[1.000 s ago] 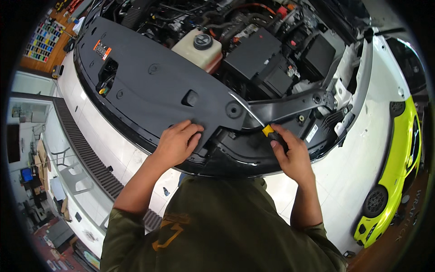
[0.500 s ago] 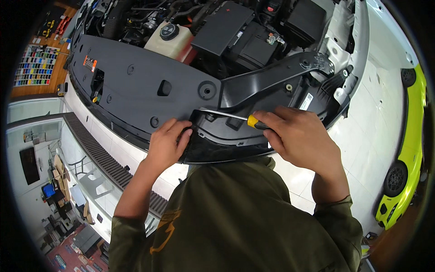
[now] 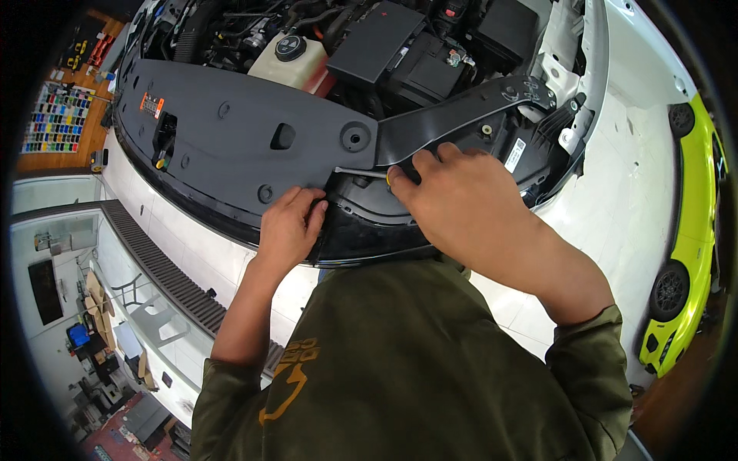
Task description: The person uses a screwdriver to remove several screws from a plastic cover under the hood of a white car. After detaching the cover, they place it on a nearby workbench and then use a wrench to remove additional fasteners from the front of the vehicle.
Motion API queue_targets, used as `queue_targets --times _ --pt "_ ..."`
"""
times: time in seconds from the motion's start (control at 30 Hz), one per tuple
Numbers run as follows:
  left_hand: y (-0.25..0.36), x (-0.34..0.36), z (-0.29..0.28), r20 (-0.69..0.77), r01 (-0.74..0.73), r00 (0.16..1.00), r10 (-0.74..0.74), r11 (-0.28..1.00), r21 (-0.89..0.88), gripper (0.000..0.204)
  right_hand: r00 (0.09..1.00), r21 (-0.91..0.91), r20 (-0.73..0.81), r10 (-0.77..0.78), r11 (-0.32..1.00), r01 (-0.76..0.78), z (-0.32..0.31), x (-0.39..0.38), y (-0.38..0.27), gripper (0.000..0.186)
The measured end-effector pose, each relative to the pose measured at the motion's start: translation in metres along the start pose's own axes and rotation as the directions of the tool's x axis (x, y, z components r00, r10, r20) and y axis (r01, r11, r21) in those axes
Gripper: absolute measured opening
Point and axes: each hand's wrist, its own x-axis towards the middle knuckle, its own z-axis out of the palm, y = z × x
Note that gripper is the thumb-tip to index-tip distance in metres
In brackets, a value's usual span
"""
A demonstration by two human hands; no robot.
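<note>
My right hand (image 3: 465, 203) is closed around a screwdriver (image 3: 360, 173), its knuckles up and to the right. Only a sliver of the yellow handle shows at the thumb; the rest is hidden under the palm. Its metal shaft points left, and the tip lies at the corner where the black cover panel (image 3: 231, 146) meets the darker trim (image 3: 377, 203). My left hand (image 3: 288, 227) is at the panel's front edge by that same corner. Its fingertips bend over the panel edge, with the thumb close beside them.
Beyond the panel are a white fluid reservoir (image 3: 280, 65) with a black cap, a black battery cover (image 3: 377, 42) and a curved black duct (image 3: 453, 115). A yellow-green car (image 3: 684, 253) stands at right. A slatted floor grate (image 3: 161, 253) runs along the left.
My right hand has moved left and turned further over the screwdriver, so less of its handle and shaft shows. My left hand stays at the panel edge. The view has shifted slightly.
</note>
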Motion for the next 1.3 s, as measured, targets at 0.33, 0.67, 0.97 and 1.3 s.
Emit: queue_targets --times 0.33,0.67,0.97,1.3 --pt "-0.024 -0.029 0.008 -0.072 0.06 0.995 -0.066 0.995 -0.083 0.015 0.993 -0.191 0.105 0.053 0.981 -0.032 0.02 -0.003 -0.034 0.043" --pt "-0.025 -0.031 0.014 -0.107 0.069 0.991 -0.076 0.995 -0.067 0.017 0.999 -0.192 -0.03 -0.015 0.981 0.009 0.034 0.003 -0.035 0.029" --pt "-0.021 -0.031 0.013 -0.112 0.099 0.988 -0.108 0.992 -0.081 0.016 0.995 -0.224 0.047 -0.091 0.969 0.1 0.027 0.019 -0.028 0.023" --pt "-0.02 -0.03 0.012 -0.089 0.149 0.984 -0.154 0.987 -0.057 0.015 0.899 -0.185 0.375 -0.226 0.932 0.311 0.005 0.07 -0.031 0.019"
